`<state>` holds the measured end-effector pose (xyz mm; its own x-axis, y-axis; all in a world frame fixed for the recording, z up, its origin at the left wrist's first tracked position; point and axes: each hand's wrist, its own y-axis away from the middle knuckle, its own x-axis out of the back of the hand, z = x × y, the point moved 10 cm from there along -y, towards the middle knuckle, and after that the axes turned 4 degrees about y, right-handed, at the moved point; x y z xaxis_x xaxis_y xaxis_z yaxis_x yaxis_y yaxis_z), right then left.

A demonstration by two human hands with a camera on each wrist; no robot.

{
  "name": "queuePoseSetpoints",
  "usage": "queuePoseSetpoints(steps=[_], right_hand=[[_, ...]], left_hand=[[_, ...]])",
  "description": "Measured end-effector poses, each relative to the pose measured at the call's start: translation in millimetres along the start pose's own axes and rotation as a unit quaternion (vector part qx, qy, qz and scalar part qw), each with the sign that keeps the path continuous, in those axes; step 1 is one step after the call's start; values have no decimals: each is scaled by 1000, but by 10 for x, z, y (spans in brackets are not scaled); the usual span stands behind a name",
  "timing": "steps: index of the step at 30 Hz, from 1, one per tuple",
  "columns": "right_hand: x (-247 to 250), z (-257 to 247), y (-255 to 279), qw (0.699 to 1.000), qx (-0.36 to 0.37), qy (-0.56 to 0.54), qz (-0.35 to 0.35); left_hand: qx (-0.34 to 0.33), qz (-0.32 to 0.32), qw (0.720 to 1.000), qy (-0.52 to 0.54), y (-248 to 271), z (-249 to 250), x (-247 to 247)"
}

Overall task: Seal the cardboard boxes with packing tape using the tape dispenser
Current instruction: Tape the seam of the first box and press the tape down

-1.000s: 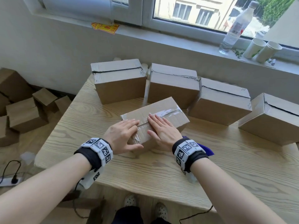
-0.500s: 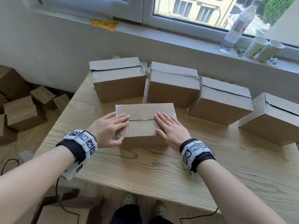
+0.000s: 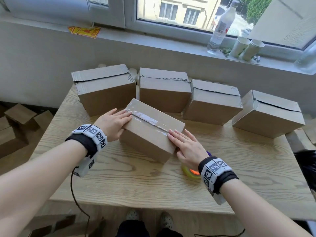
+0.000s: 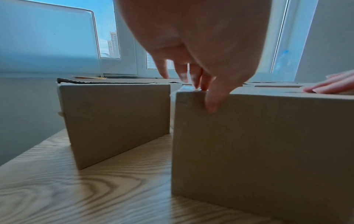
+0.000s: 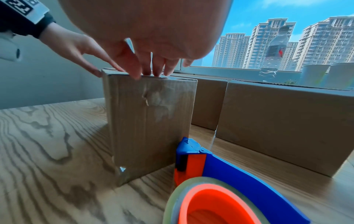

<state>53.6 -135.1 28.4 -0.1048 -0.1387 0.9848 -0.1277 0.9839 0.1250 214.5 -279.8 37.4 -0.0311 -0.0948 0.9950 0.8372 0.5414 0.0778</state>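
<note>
Swung the taped box (image 3: 152, 129) round again, now skewed near the table's (image 3: 136, 182) middle. Left hand (image 3: 112, 124) and right hand (image 3: 187, 147) flat, grips released, pressing the tape ends. Tape dispenser (image 5: 220, 186) lay just beside. Probably sealed; four boxes (image 3: 212, 101) awaiting along the far edge.

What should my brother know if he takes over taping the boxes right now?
Left hand and right hand: both open, fingers flat on opposite ends of the taped box.
Tape dispenser: on the table beside the right wrist, nobody holding it.
Done: tape strip runs along that box's top seam.
Left: four back-row boxes show untaped seams.
</note>
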Motion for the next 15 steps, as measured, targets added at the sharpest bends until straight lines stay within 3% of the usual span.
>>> queuePoseSetpoints(steps=[4, 15], right_hand=[[-8, 39, 41, 998, 23, 8, 53], [144, -169, 60, 979, 34, 103, 172]], left_hand=[[26, -29, 999, 33, -116, 130, -33], [-59, -20, 996, 64, 126, 1035, -267]])
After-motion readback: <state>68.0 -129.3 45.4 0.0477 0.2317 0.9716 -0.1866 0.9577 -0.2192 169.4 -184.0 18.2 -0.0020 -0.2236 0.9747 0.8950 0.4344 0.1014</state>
